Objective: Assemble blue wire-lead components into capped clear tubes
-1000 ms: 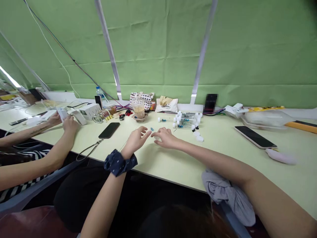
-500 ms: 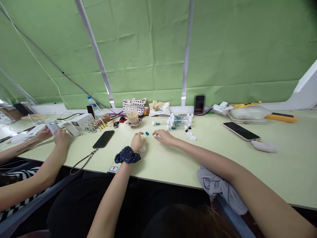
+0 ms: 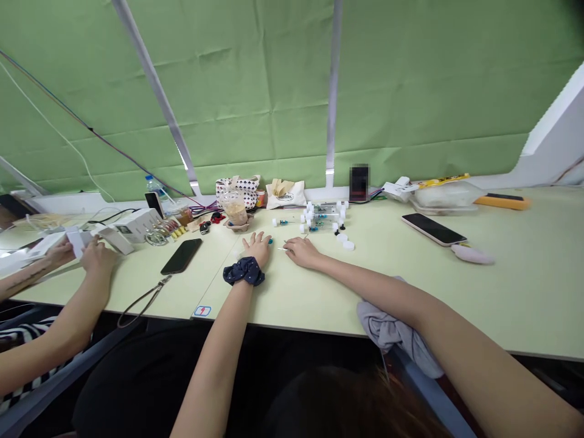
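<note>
My left hand lies low over the table with its fingers spread, holding nothing I can see. A small blue piece sits right beside it, near the thumb side. To the right, my right hand rests with curled fingers, and a thin pale stick pokes out from its fingertips toward the left. Beyond my right hand stand clear tubes with white caps and blue parts inside, gathered in a cluster. Two white round caps and small black pieces lie to the right.
A dark phone with a strap lies left, another phone right. Behind are an iced drink cup, a cloth pouch and a clear plastic container. At far left, a co-worker's hands handle white boxes.
My left hand has spread its fingers and moved up beside the blue piece. A thin stick now shows at my right fingertips. The whole view has shifted slightly.
</note>
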### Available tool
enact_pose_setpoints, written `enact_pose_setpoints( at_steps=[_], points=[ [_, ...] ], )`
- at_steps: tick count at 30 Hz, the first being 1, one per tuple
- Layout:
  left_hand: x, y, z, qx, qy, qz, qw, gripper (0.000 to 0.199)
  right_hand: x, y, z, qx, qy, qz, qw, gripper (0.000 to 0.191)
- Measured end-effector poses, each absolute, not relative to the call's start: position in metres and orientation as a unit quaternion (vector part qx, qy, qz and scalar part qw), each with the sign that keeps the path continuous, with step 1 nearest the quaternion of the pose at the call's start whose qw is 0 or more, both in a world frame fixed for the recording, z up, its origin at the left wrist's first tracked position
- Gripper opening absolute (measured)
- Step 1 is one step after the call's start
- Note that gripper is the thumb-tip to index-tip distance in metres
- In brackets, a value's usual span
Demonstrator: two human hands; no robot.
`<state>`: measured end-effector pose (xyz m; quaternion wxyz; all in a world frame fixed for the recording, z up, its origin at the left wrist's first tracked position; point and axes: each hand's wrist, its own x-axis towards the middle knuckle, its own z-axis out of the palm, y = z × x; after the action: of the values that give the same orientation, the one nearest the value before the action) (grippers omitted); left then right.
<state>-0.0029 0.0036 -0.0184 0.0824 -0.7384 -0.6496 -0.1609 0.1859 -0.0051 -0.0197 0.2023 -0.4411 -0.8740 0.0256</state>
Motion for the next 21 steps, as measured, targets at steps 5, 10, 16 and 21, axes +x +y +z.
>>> enact_pose_setpoints(
  at_steps=[5, 10, 16, 21],
  points=[
    [-0.011, 0.008, -0.021, -0.770, -0.608, -0.183, 0.061, 0.026, 0.192, 0.005, -0.020, -0.446, -0.858, 0.057, 0.249, 0.019],
    [-0.010, 0.007, -0.016, -0.778, -0.592, -0.204, 0.058, 0.013, 0.195, 0.013, -0.026, -0.438, -0.859, 0.047, 0.260, 0.013],
    [-0.005, -0.007, -0.002, -0.792, -0.547, -0.268, 0.050, 0.015, 0.196, 0.008, -0.016, -0.419, -0.827, -0.002, 0.374, 0.019],
    [0.001, -0.019, 0.008, -0.763, -0.492, -0.406, -0.103, 0.022, 0.200, 0.010, -0.003, -0.430, -0.771, 0.076, 0.463, 0.023]
  ],
)
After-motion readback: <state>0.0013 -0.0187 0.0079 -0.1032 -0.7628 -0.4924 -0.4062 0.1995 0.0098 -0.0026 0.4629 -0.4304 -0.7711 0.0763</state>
